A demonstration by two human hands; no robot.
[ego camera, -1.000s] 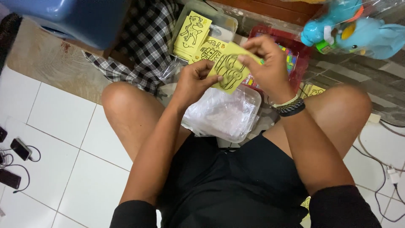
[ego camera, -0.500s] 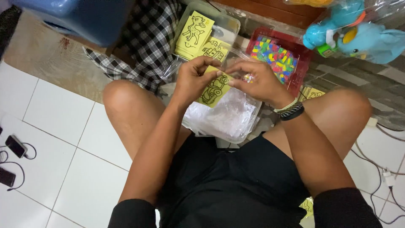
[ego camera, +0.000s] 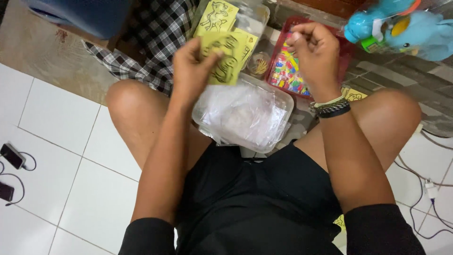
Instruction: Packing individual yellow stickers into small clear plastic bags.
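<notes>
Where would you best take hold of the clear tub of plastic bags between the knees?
Probably by the clear tub's right rim, coming from above with the right hand. That edge is bare, while the left hand with the yellow card hangs over the other side.

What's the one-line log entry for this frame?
left hand: holds yellow card | right hand: pinched, apart from card, above red tray | clear bag tub: between knees

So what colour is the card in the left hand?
Yellow with black line drawings, seen in the head view: card, left hand.
</notes>
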